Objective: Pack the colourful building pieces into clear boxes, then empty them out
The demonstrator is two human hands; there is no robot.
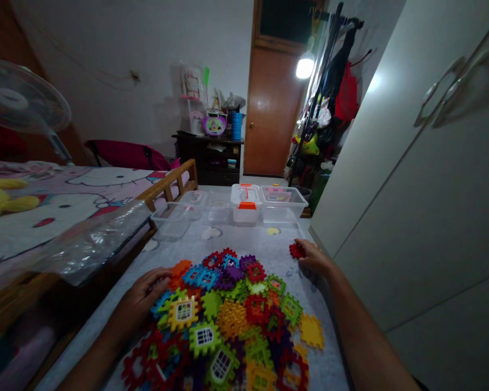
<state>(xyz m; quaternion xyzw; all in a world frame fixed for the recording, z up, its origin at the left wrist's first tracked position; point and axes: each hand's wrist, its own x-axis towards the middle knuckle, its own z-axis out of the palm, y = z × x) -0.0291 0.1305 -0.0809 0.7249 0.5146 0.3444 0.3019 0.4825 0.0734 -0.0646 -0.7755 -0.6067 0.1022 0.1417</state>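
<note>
Early stage, by appearance: my right hand (pixel 314 257) pinches one red toothed plastic piece (pixel 295 251), apart at right, while the near multicoloured heap of toothed plastic pieces (pixel 233 319) seems largely undone, my left hand (pixel 143 293), grip indeterminable, at its left edge.

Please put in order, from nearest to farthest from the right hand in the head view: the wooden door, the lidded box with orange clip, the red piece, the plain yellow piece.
From the right hand:
1. red piece, touching it
2. plain yellow piece, pile's right edge
3. lidded box, table's far end
4. wooden door, beyond the table
</note>
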